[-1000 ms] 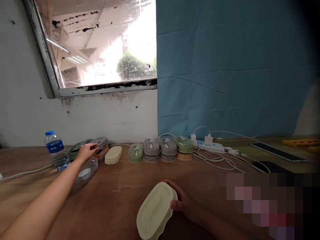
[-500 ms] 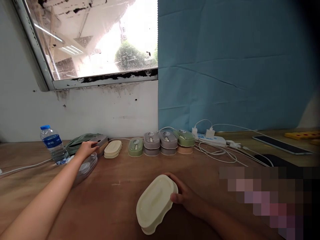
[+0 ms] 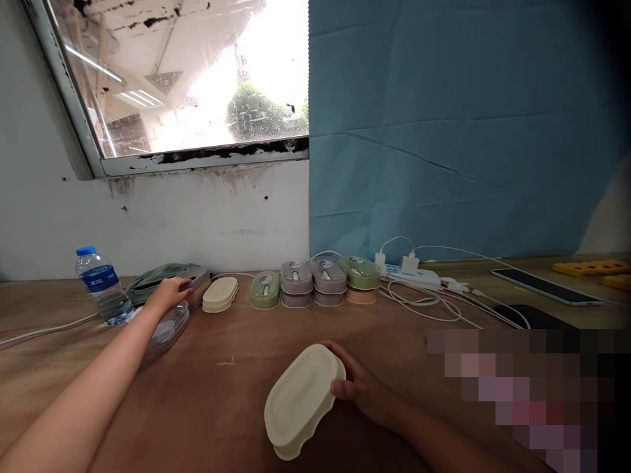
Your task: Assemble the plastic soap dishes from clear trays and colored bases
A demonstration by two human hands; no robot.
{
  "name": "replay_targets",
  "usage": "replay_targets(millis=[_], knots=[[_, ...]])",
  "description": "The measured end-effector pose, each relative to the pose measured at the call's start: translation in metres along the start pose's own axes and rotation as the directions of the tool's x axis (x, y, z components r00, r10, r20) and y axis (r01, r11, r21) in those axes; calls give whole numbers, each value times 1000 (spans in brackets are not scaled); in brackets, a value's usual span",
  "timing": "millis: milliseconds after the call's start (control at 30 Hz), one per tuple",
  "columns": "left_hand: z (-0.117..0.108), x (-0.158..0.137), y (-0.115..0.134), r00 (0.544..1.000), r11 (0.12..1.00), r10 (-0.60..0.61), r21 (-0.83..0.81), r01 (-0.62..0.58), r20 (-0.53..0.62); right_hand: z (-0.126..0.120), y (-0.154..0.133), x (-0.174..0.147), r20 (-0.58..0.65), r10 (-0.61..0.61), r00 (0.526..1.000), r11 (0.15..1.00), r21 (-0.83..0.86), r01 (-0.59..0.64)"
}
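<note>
In the lower middle, my right hand [image 3: 367, 391] holds a cream oval lid [image 3: 300, 397] with a wavy rim, tilted above the table, its thumb on the near side. At the far left, my left hand [image 3: 170, 295] is closed at the rim of a grey lunch box [image 3: 200, 284]; part of the grip is hidden. Just below that hand stands a clear plastic container [image 3: 170, 328], partly covered by my forearm. A small stack of cream lids [image 3: 220, 293] lies to the right of the grey box.
Along the wall stand a low green lunch box [image 3: 265, 290], grey lunch boxes [image 3: 296, 284] and a green-topped one [image 3: 362, 272]. A water bottle [image 3: 104, 287] and a green pouch [image 3: 152, 279] are at left. A power strip [image 3: 419, 274], cables and a phone [image 3: 545, 286] lie at right.
The whole view has shifted slightly, so things appear a little further left. Both hands keep their grip, and the cream lid stays at nearly the same tilt.
</note>
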State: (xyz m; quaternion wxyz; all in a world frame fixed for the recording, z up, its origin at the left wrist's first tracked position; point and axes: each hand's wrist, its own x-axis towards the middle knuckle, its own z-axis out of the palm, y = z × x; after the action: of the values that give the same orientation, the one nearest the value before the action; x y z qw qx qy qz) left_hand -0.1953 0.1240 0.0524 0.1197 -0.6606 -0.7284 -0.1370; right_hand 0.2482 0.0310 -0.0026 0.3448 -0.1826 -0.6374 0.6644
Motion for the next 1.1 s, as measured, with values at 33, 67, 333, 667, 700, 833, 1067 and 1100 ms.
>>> replay_targets(millis=[33, 67, 333, 667, 700, 833, 1067, 1100], knots=[[-1, 1, 0, 1000, 1000, 6, 4, -6, 0, 0, 0, 0, 2, 2, 1000, 1000, -1, -2], [-1, 2, 0, 1000, 1000, 12, 7, -12, 0, 0, 0, 0, 4, 2, 1000, 1000, -3, -2], [2, -2, 1, 1000, 1000, 26, 0, -26, -8, -1, 0, 1, 4, -6, 1000, 1000, -9, 6], [-30, -27, 71, 958, 954, 160, -212, -213, -239, -1, 0, 1, -9, -15, 1000, 1000, -24, 15], [-38, -40, 92, 947, 915, 217, -288, -283, -238, -1, 0, 1, -16, -13, 1000, 999, -31, 13], [-68, -107, 173, 858, 700, 514, -578, -419, 2, 0, -3, 0, -58, -14, 998, 996, -88, 9], [-68, -181, 218, 788, 744, 544, -601, -292, 290, -1, -3, 0, -128, -31, 991, 988, -157, 11], [-64, -183, 217, 799, 751, 526, -601, -273, 293, -2, -3, 0, -140, -35, 990, 985, -171, 11]])
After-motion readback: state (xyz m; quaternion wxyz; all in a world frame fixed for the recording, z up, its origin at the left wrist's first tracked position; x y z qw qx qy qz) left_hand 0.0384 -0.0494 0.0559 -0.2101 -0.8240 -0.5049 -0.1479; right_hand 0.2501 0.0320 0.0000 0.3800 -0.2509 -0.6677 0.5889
